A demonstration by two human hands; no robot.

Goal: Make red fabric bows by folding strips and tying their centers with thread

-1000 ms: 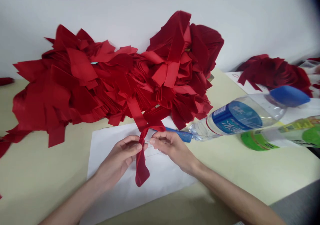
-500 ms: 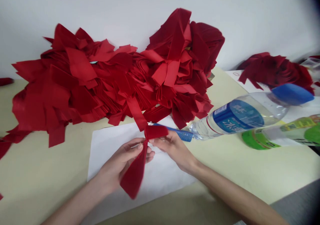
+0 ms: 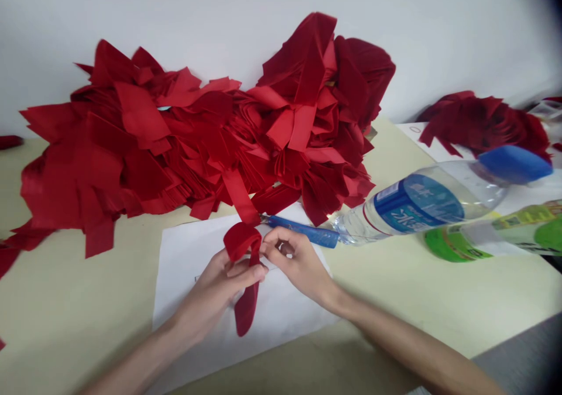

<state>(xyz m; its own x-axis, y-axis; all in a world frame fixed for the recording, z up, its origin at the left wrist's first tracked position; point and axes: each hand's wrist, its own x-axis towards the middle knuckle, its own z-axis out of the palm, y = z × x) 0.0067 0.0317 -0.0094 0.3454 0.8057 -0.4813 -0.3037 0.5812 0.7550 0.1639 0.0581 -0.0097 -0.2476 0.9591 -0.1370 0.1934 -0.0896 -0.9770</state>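
A red velvet ribbon (image 3: 246,310) is bent into a loop at the top, and one tail hangs over the paper. My left hand (image 3: 219,281) is closed on its middle, thumb across the front. From the right, my right hand (image 3: 301,263) pinches at the ribbon's edge just below the loop; whether a thread is there too is too small to tell. Both hands are above a white sheet of paper (image 3: 184,254). Just beyond my right fingers lies a blue-handled tool (image 3: 302,231), its tip partly hidden near the ribbons.
A large heap of red ribbon strips (image 3: 184,143) fills the back of the table along the wall. To the right stand a clear water bottle (image 3: 413,205) with a blue cap and a green-labelled bottle (image 3: 496,231). Another red ribbon bundle (image 3: 483,120) sits behind them.
The ribbon has turned in my hands: its upper part has swung left and now curls into a loop. My left thumb has shifted across it, and my right fingers have drawn together at its edge.
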